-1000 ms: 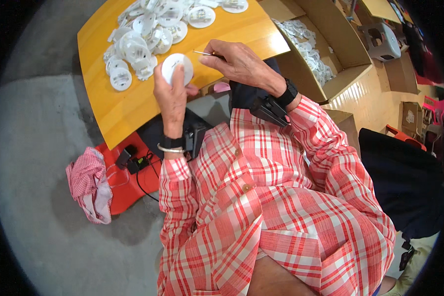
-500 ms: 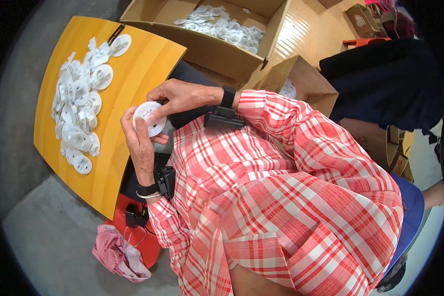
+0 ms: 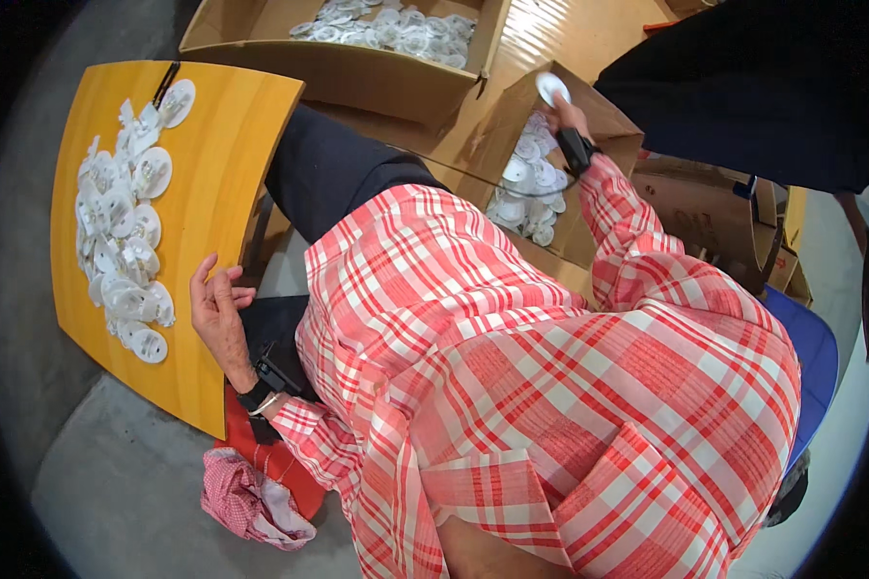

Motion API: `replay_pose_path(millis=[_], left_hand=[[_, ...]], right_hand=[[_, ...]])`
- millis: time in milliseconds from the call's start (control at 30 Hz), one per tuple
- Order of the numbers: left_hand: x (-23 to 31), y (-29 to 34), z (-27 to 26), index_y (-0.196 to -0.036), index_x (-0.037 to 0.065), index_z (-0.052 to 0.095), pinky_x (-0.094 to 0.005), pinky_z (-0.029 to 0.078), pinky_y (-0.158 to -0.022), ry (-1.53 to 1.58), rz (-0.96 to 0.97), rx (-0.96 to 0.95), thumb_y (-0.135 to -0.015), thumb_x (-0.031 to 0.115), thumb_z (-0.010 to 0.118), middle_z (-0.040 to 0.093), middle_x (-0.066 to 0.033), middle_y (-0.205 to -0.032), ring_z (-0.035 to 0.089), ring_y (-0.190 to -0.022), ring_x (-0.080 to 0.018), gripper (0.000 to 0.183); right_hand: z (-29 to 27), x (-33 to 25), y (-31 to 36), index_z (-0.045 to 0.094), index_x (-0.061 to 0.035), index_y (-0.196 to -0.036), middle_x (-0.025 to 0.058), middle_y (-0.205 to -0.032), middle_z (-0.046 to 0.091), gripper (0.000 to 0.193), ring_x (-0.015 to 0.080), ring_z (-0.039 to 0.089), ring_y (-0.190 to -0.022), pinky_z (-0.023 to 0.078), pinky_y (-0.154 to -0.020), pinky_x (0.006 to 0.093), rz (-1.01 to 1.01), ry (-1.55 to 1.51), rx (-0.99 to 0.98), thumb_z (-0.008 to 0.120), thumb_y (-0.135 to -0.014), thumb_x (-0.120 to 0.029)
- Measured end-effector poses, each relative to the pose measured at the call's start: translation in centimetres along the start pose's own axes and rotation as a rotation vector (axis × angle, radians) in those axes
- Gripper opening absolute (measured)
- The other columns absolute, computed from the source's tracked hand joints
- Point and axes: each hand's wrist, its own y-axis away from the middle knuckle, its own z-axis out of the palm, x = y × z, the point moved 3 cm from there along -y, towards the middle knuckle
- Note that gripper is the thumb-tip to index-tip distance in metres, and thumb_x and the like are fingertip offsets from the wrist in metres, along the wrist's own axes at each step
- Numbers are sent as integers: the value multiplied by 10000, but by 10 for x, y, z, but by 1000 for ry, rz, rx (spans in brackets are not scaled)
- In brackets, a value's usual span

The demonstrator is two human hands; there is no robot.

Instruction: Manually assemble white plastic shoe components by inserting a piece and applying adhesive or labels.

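My right hand (image 3: 570,118) grips a round white plastic disc (image 3: 552,89) by its edge, above the smaller cardboard box (image 3: 492,130). Inside that box lies a heap of similar white discs (image 3: 529,183). My left hand (image 3: 220,314) hovers by the near edge of the yellow table (image 3: 224,193); its fingers are loosely bent and apart, with nothing visible in them. On the table's left half spreads a pile of white round parts (image 3: 116,227), some showing fittings.
A larger cardboard box (image 3: 357,82) with many white parts stands beyond the table. A slim black object (image 3: 166,85) lies at the table's far edge. Below are a red stool (image 3: 304,482) and a checked cloth (image 3: 246,502). Another cardboard box (image 3: 695,207) sits at right.
My right hand has carried the disc away from my left hand to the smaller box at right. My left hand has let go and moved slightly left and down. The view has shifted.
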Motion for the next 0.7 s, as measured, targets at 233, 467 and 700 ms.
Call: replay_pose_path(millis=[233, 467, 700], left_hand=[[-33, 25, -43, -1112, 14, 555, -204, 476, -540, -25, -26, 273, -925, 154, 509, 635, -79, -805, 582, -593, -91, 238], [-41, 30, -58, -964, 8, 607, -199, 439, -500, -66, -38, 596, -903, 198, 561, 614, -42, -736, 538, -546, -69, 205], [-84, 20, -119, -933, 20, 610, -297, 469, -583, -213, 1, 1046, -828, 201, 622, 641, -91, -770, 601, -631, -179, 210]], right_hand=[[79, 91, 143, 538, -172, -637, -12, -442, 470, 461, 148, 428, -310, 324, -286, 265, 779, -284, -325, 662, -706, -610], [86, 108, 187, 423, -188, -578, -46, -386, 326, 483, 137, 336, -278, 255, -267, 266, 1131, -471, -632, 492, -854, -578], [34, 186, 57, 667, -88, -880, 39, -623, 533, 477, 130, 446, -469, 358, -461, 275, 420, 163, -274, 497, -869, -533]])
